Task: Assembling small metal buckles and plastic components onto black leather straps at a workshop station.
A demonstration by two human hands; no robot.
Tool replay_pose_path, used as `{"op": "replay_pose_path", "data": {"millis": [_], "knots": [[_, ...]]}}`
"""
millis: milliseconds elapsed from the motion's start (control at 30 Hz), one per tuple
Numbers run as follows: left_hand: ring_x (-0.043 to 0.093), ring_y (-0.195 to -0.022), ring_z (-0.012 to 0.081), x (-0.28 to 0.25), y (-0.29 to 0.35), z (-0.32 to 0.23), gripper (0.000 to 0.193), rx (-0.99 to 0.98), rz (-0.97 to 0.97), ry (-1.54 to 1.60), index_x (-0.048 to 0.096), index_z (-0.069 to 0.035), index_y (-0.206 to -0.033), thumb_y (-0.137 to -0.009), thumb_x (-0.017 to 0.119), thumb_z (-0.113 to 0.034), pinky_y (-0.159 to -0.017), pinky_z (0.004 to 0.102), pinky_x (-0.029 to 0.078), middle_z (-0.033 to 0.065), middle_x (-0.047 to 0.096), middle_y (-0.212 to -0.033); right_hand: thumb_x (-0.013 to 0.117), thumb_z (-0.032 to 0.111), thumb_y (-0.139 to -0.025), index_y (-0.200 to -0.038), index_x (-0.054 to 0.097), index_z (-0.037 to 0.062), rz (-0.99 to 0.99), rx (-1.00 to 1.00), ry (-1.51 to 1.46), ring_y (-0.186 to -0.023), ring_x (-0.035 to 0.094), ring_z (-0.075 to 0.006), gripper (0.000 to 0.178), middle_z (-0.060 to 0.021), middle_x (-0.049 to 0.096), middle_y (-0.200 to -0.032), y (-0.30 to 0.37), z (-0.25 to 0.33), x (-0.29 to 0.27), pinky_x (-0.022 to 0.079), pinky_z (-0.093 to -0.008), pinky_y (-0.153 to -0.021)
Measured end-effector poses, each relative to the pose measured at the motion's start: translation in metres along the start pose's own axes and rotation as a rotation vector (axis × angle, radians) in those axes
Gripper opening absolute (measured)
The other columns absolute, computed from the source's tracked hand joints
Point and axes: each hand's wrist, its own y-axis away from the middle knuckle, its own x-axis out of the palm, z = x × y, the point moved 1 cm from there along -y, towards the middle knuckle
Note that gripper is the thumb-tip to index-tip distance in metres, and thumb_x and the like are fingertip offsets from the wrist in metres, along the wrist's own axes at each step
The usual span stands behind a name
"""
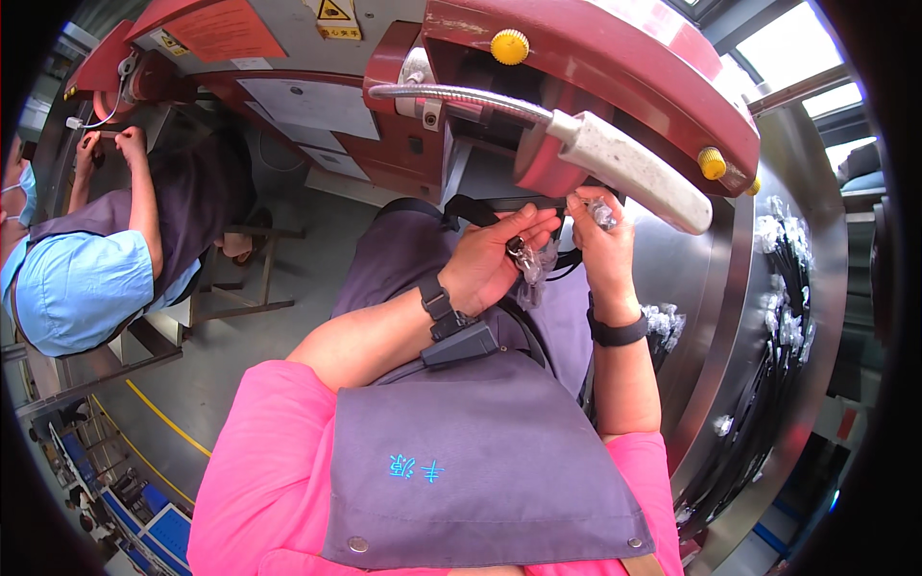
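Head view: turquoise-lettered apron (pixel 480 413); right grip (pixel 607 242) holds clear plastic (pixel 602 213).

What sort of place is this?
Probably a factory workshop: there's a large red machine right in front, a co-worker at another red machine, and many long black strips with clear-wrapped ends lying at the right.

Apron (pixel 509 456) is bearing two turquoise stitched characters (pixel 415 468), standing upside down; grey panel (pixel 327 61) is carrying a yellow triangle warning sticker (pixel 336 16) with characters underneath, another warning sticker (pixel 171 43) at left, an orange sheet (pixel 226 34) of print; white sheets (pixel 312 104) below are showing marks too small to read
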Motion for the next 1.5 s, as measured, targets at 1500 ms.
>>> {"op": "replay_pose_path", "data": {"millis": [1500], "knots": [[0.063, -0.102, 0.0215, -0.002, -0.001, -0.002, 0.024, 0.029, 0.027, -0.061, 0.062, 0.004, -0.104, -0.091, 0.063, -0.016, -0.088, 0.0302, 0.051, 0.0147, 0.065, -0.11, 0.063, 0.004, -0.088, -0.097, 0.064, 0.0028, -0.029, -0.009, -0.149, -0.056, 0.046, -0.006, 0.009, 0.0016, 0.054, -0.068, 0.007, -0.006, 0.003, 0.036, -0.0205, -0.051]]}}
